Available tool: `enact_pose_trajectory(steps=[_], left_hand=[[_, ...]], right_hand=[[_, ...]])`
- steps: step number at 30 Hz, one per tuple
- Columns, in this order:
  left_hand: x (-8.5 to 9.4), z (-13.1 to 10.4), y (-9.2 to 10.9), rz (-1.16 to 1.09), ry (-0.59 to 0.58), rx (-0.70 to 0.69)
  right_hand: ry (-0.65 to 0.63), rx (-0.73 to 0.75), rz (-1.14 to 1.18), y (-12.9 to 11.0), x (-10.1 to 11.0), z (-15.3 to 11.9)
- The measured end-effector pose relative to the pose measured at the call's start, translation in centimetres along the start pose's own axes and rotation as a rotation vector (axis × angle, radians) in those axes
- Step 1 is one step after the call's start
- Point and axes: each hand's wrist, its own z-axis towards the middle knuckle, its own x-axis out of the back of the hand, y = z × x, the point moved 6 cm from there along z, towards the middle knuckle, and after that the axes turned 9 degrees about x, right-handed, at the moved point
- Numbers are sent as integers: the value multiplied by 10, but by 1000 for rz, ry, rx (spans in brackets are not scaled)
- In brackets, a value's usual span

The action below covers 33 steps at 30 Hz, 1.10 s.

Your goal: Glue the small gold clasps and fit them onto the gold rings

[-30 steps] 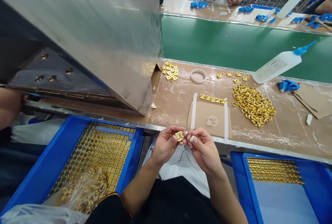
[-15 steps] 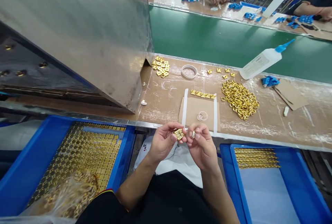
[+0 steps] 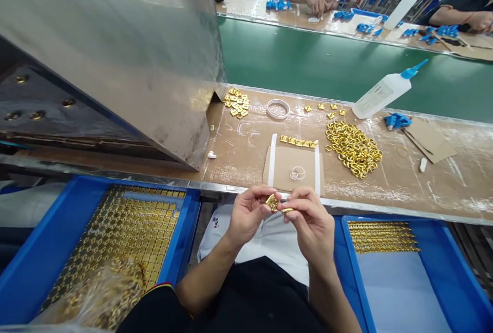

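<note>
My left hand pinches a square gold-coloured metal piece between thumb and fingers, just off the bench's front edge. Beside it, my right hand grips a small gold-coloured ring-like piece, seen nearly edge-on; its exact shape is hard to make out. The two pieces are very close, and I cannot tell whether they touch. Beyond my hands lies a taped cardboard sheet with a small clear round dish on it. A row of square gold pieces lines its far edge.
A heap of gold rings lies right of the cardboard, near a leaning white bottle. A metal housing blocks the left. Blue trays flank me. Across the green belt, two people's hands are at a bench.
My right hand has shifted slightly right and turned, so its ring-like piece now shows flatter. The square piece in my left hand has tilted and moved a little right.
</note>
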Motion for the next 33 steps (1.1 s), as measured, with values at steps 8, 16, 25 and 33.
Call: enact_pose_trajectory(steps=[8,16,25,33], left_hand=[[-5,6,5,126,44,-149],[2,13,-1,140,83,-123],[2,16,-1,227,91,-112],[6,18,-3,221,72,-207]], right_hand=[[-30,53,-312,-6,3,7],[-32,-2,-259,7,-2,11],[-68,-17,-283,11,-2,15],[-87,-60,-291,17,-6,15]])
